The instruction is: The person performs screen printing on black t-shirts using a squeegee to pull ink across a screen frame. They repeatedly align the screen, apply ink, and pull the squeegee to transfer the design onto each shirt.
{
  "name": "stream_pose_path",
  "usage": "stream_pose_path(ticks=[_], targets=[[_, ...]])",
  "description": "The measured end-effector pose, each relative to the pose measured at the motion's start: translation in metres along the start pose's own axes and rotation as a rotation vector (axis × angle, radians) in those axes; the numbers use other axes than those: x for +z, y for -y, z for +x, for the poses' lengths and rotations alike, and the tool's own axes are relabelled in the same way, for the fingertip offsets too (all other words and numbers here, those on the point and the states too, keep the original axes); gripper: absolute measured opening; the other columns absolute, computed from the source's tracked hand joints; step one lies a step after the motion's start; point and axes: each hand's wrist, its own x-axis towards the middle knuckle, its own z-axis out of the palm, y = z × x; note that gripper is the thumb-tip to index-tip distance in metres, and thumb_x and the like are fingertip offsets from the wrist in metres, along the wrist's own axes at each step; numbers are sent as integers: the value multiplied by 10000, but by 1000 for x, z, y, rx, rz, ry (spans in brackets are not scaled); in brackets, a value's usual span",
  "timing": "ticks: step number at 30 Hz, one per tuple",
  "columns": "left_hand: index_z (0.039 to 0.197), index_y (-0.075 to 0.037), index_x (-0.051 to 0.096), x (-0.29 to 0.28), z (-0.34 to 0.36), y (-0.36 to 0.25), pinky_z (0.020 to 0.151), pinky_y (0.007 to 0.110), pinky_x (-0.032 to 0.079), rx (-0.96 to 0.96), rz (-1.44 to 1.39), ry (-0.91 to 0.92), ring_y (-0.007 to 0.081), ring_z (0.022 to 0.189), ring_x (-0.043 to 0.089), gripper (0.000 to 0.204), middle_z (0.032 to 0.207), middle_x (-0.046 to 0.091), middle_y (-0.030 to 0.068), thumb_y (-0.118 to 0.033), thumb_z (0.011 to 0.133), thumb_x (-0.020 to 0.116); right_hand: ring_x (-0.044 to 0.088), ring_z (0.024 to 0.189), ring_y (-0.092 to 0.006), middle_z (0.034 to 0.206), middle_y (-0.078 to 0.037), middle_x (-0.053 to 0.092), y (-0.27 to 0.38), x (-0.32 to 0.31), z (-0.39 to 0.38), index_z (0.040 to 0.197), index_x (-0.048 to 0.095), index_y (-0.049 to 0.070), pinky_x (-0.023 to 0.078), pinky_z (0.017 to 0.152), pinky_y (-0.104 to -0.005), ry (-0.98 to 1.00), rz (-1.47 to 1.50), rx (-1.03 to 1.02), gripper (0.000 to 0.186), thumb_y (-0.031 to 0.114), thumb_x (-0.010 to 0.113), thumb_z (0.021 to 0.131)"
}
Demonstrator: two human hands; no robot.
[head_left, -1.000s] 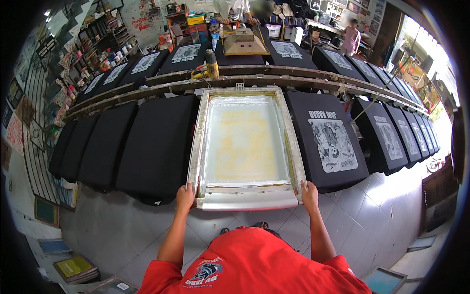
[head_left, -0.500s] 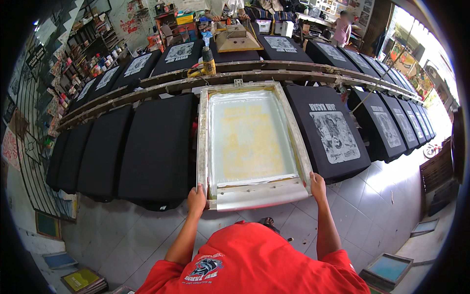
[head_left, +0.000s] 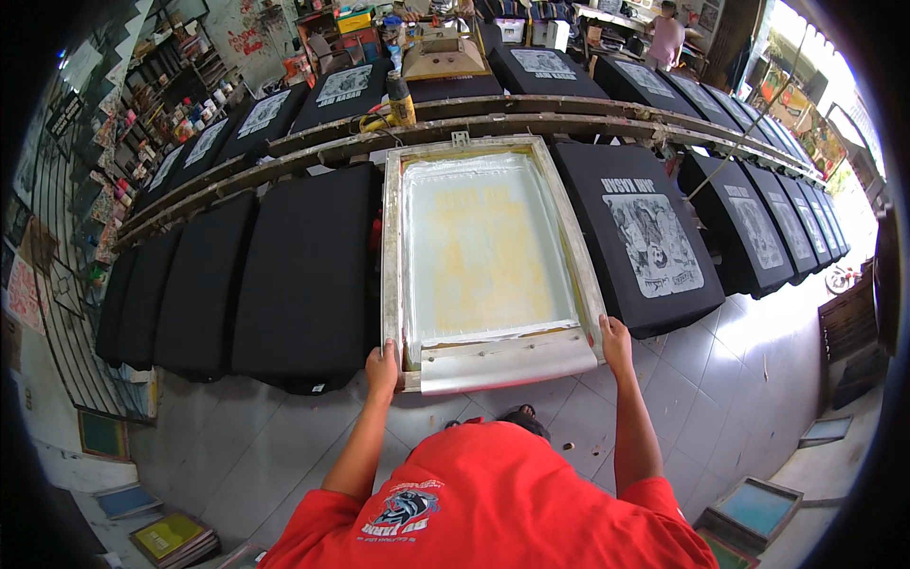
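A screen-printing frame point(head_left: 392, 237) lies between black shirts, its pale mesh point(head_left: 488, 261) smeared with white ink over a yellowish pattern. Across its near end rests a wide metal squeegee point(head_left: 507, 363). My left hand point(head_left: 382, 370) is closed round the near left corner of the frame. On the near right side, my right hand point(head_left: 615, 341) grips the frame with the thumb on top. Whatever lies beneath the frame is hidden. Just right of it, a black shirt point(head_left: 590, 190) on a board bears a white print point(head_left: 654, 242); the nearest shirt on the left point(head_left: 303, 275) is plain black.
A wooden rail point(head_left: 512, 121) runs behind the frame, with a yellow-and-black tool point(head_left: 401, 100) standing there. Beyond it, another person works at a second screen frame point(head_left: 445, 59). Someone in pink point(head_left: 665, 40) stands farther back. Framed screens point(head_left: 755, 512) lean low at the right.
The view has shifted slightly, so the shirts and frame sit higher in the picture. Both my hands keep their hold on the frame.
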Motion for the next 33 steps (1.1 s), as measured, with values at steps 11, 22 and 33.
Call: stream_pose_path(ticks=[11,22,33], targets=[[1106,-4,587,-20,-25,-19,854,310,436,-84,-382,106,147,959,552,433,1024,613,74,-410,984,499,666,926,-297,981,-209,686,-13,-4,-10,1241,573,20,491,831,-362,34,200,-69,400,305,572,961],[960,23,641,-7,-21,-12,751,298,434,81,-153,-201,141,801,551,456,857,630,64,-416,981,520,669,956,-331,1015,-211,689,-21,1,-12,1208,589,-6,491,838,-393,56,240,-104,378,265,592,945],[1127,-27,594,-22,-25,-2,857,286,441,-125,-593,27,136,953,560,414,1031,620,61,-407,995,493,550,1090,-375,1221,-210,568,17,-31,-39,1261,537,9,436,939,-452,-18,-178,-490,514,211,707,820]])
